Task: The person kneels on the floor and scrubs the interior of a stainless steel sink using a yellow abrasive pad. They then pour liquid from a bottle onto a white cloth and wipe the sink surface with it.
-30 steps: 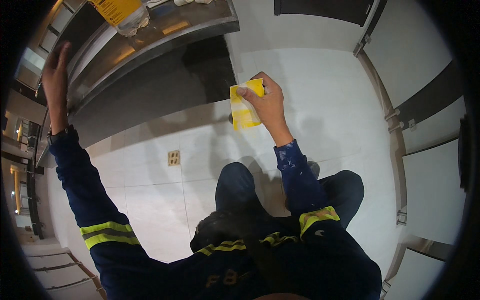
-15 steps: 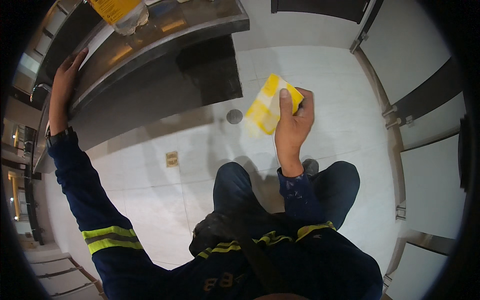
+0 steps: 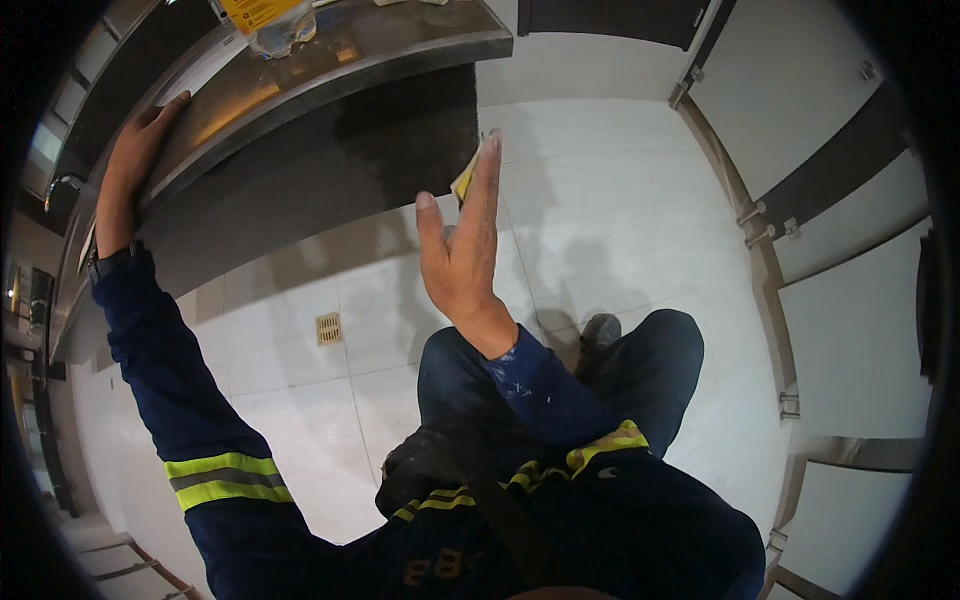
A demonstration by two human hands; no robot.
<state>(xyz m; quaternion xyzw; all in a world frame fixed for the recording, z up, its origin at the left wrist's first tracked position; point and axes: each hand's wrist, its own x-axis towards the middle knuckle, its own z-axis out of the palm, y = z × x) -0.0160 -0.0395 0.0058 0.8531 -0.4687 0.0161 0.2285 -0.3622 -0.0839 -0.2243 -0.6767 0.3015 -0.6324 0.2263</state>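
My right hand (image 3: 465, 240) is raised beside the dark front panel (image 3: 370, 150) of a counter, fingers straight and thumb apart. A thin yellow-and-white sheet (image 3: 465, 182) shows edge-on along the inner side of those fingers, mostly hidden by them. Whether it touches the panel I cannot tell. At the far left my left hand (image 3: 145, 150) lies on the dark countertop (image 3: 400, 52), its fingers stretched out and nothing visible in them.
A clear plastic container with a yellow label (image 3: 270, 22) stands on the countertop. Near the left forearm is a metal tap (image 3: 70, 185). A square drain (image 3: 328, 328) sits in the pale tiled floor (image 3: 620, 220). Pale stall doors (image 3: 855, 330) line the right side.
My right hand has swung left toward the counter panel with the yellow-and-white sheet, turning it from face-on to edge-on. The left hand stays on the countertop.
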